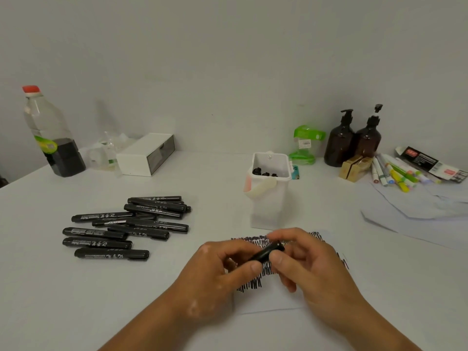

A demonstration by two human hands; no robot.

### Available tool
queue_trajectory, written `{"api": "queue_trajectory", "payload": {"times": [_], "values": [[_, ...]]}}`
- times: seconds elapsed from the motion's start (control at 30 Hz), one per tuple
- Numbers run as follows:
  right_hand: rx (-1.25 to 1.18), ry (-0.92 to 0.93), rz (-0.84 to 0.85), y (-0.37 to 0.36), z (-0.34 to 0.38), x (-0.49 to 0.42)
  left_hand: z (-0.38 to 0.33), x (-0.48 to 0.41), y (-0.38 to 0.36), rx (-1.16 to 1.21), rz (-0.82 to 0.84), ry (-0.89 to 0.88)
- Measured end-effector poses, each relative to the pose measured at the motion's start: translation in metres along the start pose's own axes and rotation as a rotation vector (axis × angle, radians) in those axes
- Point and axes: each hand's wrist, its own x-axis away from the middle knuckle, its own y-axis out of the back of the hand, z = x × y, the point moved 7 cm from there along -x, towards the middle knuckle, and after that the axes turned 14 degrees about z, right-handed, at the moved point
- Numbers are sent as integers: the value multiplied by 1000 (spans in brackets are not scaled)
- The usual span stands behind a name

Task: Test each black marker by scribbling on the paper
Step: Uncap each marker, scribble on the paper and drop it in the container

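Both hands hold one black marker just above the white paper, which carries rows of black scribble. My left hand pinches the marker's near end between thumb and fingers. My right hand grips its far end, and I cannot tell whether the cap is on. A pile of several capped black markers lies on the table to the left. A white tub behind the paper holds several more black markers, only their ends showing.
White table with a wall behind. Back left: a bottle of dark liquid with a red cap and a white drawer box. Back right: two brown pump bottles, a green package, coloured markers, loose paper sheets.
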Motion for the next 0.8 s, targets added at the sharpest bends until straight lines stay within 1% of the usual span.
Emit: {"api": "queue_trajectory", "payload": {"times": [0.1,0.17,0.33,0.47,0.53,0.63,0.7,0.8], "values": [[82,8,-23,2,0,0,-1,0,-3,-51,36,-14],[102,39,-61,10,4,2,4,0,0,-43,31,12],[159,199,-280,58,42,20,20,0,20,147,-72,51],[342,275,-469,95,102,24,33,3,42,220,-217,103],[429,331,-527,103,142,14,39,4,47,243,-278,134],[683,309,-528,105,190,-19,44,5,48,241,-314,174],[896,230,-474,98,204,-49,45,6,47,248,-311,184],[1187,68,-342,79,201,-93,46,6,48,257,-319,186]]}}
